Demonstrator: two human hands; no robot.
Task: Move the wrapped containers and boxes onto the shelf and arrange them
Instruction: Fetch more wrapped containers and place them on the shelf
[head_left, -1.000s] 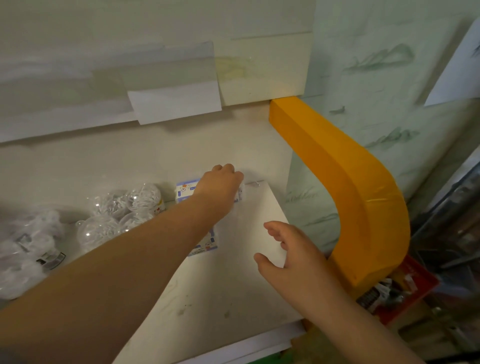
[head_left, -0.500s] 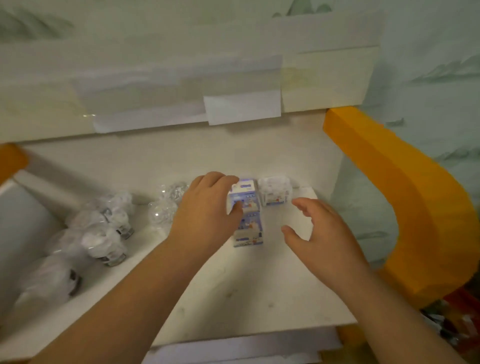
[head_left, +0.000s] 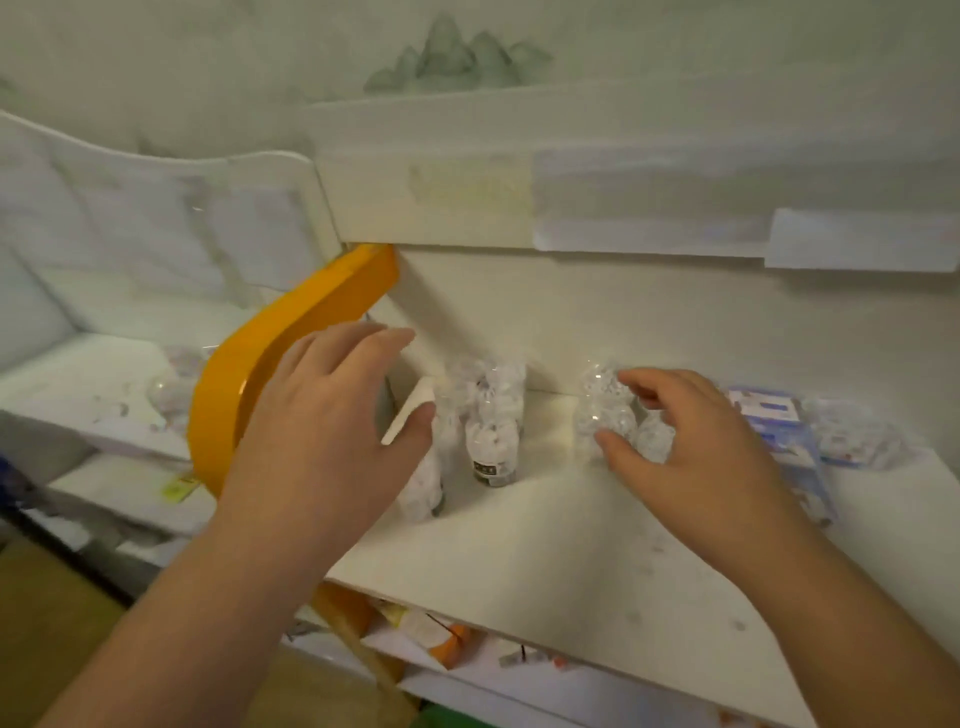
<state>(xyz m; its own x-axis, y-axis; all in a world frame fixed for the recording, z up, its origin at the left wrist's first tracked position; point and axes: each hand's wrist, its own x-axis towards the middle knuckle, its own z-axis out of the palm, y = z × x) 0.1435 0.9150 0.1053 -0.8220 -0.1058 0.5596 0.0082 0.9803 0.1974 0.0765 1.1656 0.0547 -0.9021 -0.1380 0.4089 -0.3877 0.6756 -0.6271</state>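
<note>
On the white shelf board (head_left: 545, 561), toward its back edge, stand clear-wrapped containers of white contents (head_left: 491, 421), grouped near the left edge beside the curved orange side panel (head_left: 270, 358). Left hand (head_left: 327, 441) hovers over the leftmost containers, fingers spread wide and straight, holding nothing. Right hand (head_left: 691, 457) has thumb and curled fingers around a second cluster of crinkled clear-wrapped containers (head_left: 608, 410) near the middle of the back edge. Blue-and-white boxes in clear wrap (head_left: 774, 421) lie toward the right edge, with another wrapped pack (head_left: 852, 436) just beside them. Front half of the board is bare, marked with faint smudges. Behind rises a pale back panel (head_left: 649, 322); a lower white ledge (head_left: 93, 384) adjoins at left.
</note>
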